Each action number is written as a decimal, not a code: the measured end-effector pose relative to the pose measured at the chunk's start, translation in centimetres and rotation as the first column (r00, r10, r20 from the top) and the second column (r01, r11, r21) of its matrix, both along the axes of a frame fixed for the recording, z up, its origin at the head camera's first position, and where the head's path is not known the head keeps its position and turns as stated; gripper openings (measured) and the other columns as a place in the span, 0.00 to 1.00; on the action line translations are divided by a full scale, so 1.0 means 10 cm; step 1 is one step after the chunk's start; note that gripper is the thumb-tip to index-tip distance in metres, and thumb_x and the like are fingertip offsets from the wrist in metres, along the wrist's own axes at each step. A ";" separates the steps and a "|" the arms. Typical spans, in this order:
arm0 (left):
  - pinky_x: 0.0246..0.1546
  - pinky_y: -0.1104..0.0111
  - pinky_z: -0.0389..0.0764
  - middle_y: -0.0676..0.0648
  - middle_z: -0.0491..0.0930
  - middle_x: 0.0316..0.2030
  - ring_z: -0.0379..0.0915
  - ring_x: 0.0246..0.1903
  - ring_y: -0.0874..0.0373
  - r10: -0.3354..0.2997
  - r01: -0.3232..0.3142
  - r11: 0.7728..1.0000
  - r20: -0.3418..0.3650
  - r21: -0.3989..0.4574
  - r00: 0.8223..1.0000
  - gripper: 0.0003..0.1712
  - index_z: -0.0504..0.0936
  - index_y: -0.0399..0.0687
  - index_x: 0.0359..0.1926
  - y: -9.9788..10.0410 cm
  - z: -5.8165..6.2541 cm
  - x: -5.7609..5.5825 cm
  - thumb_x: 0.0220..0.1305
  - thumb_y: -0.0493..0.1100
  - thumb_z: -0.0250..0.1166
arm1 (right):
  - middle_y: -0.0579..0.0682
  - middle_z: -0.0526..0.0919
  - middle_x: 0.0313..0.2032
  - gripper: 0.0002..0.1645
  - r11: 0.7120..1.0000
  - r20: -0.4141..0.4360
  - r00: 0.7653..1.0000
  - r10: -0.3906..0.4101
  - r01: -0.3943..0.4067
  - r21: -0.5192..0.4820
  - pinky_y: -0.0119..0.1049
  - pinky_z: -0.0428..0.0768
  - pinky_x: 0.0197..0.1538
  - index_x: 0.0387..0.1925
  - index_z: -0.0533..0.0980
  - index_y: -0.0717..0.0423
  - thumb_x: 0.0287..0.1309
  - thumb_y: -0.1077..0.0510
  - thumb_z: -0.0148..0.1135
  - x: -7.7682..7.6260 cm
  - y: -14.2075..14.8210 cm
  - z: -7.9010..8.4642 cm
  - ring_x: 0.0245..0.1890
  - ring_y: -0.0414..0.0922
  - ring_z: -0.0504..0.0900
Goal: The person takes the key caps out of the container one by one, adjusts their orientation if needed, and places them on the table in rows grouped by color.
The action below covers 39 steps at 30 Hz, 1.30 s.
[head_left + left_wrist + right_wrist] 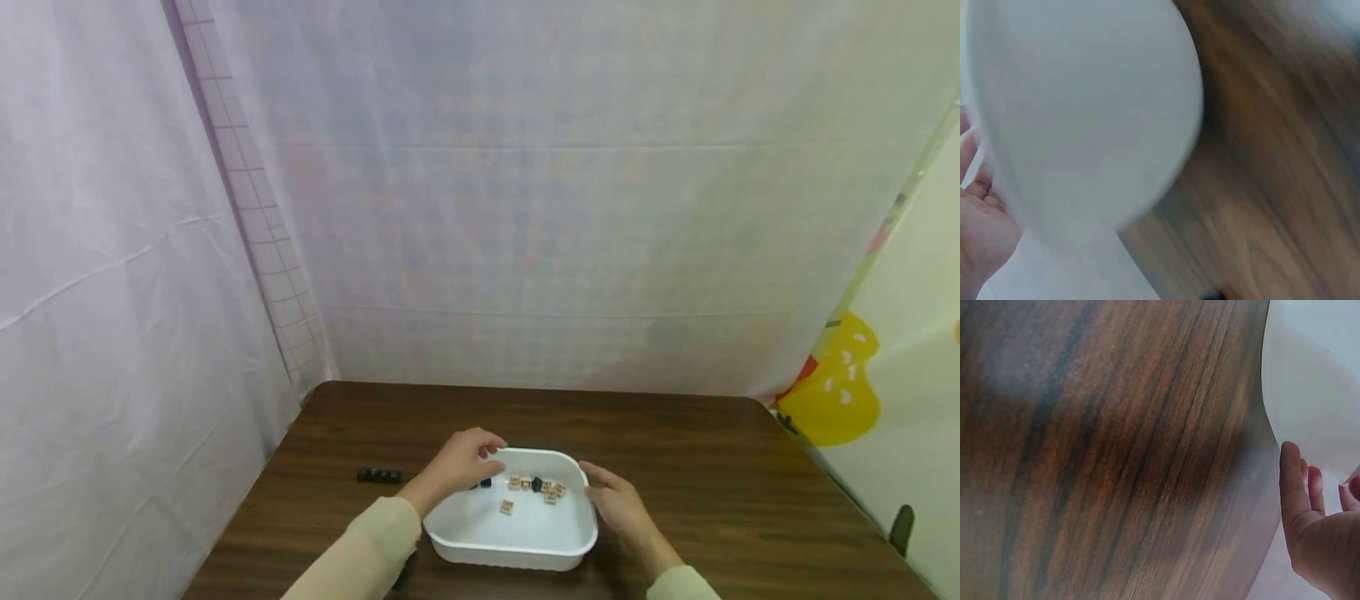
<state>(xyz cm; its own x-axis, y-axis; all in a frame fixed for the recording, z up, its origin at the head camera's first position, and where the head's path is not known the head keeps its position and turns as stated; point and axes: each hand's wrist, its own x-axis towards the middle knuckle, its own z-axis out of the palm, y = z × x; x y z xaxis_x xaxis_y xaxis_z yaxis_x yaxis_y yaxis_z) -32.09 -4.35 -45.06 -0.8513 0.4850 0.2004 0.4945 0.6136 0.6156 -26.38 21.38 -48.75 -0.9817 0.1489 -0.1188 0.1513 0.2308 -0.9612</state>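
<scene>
"tub (510,557), where is it?"
"between right hand (624,510) and left hand (454,465), small blocks (507,507) inside."
"and the grip?"
"right fingers stretched against its side; left at the far-left corner, pinching or merely touching, i can't tell."
"how best to steady it?"
"support both sides evenly, keeping it level so nothing slides."

Left grip (465,461), right grip (617,505) at white tub (517,533); small blocks (507,507) inside.

White curtains (540,208) — brown wood-grain table (675,442)
</scene>
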 end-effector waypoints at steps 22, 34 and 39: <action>0.41 0.74 0.75 0.57 0.84 0.34 0.76 0.36 0.64 -0.156 0.051 0.915 -0.234 -0.400 0.960 0.14 0.89 0.54 0.44 0.57 -0.42 -0.03 0.54 0.42 0.71 | 0.72 0.72 0.60 0.28 0.999 -0.036 0.999 0.007 -0.005 0.054 0.50 0.80 0.50 0.65 0.70 0.68 0.63 0.67 0.52 0.02 0.01 0.00 0.52 0.59 0.78; 0.34 0.73 0.73 0.59 0.81 0.29 0.74 0.31 0.65 -0.152 -0.009 0.881 -0.302 -0.472 0.941 0.19 0.88 0.62 0.46 0.59 -0.40 0.00 0.50 0.44 0.75 | 0.72 0.71 0.61 0.28 0.997 -0.037 0.999 0.001 0.002 0.078 0.49 0.80 0.51 0.64 0.70 0.67 0.62 0.66 0.52 0.00 0.02 -0.02 0.55 0.61 0.77; 0.32 0.74 0.72 0.58 0.78 0.28 0.72 0.29 0.65 -0.174 -0.048 0.858 -0.378 -0.511 0.910 0.15 0.89 0.65 0.43 0.60 -0.43 0.00 0.53 0.43 0.73 | 0.73 0.72 0.60 0.28 0.999 -0.034 0.999 0.003 -0.002 0.044 0.49 0.81 0.48 0.65 0.69 0.68 0.63 0.67 0.52 0.00 0.02 -0.01 0.51 0.59 0.79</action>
